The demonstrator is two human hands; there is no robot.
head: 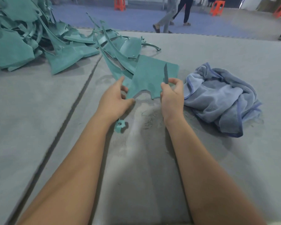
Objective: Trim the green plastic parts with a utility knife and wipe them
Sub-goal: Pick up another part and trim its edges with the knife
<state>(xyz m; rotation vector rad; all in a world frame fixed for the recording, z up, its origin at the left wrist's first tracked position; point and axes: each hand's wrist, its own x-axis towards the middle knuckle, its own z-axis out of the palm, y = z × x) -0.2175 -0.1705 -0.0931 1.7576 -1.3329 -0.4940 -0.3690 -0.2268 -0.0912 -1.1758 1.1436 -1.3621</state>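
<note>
Fingers of the left hand (pixel 116 96) pinch the near left edge of a flat green plastic part (pixel 150 77) held above the grey mat (pixel 39 111), while the right hand (pixel 172 93) grips a knife (pixel 165 73) blade-up at its right edge; thin, matte, jagged-edged, it looks light and slightly bendy, best held by its rim.

The green plastic part (pixel 150 78) I hold looks matt and smooth, with an uneven cut near edge. The knife (pixel 165 73) in my right hand (pixel 171 96) shows a dull grey blade, likely metal. The towel (pixel 221 98) on the right is soft, fuzzy blue cloth with a darker stitched hem. The worktop (pixel 39 111) is covered in grey, matt, felt-like padding, finely ribbed and dusted with thin shavings near my wrists. Some parts in the far pile (pixel 23 38) shine slightly.
</note>
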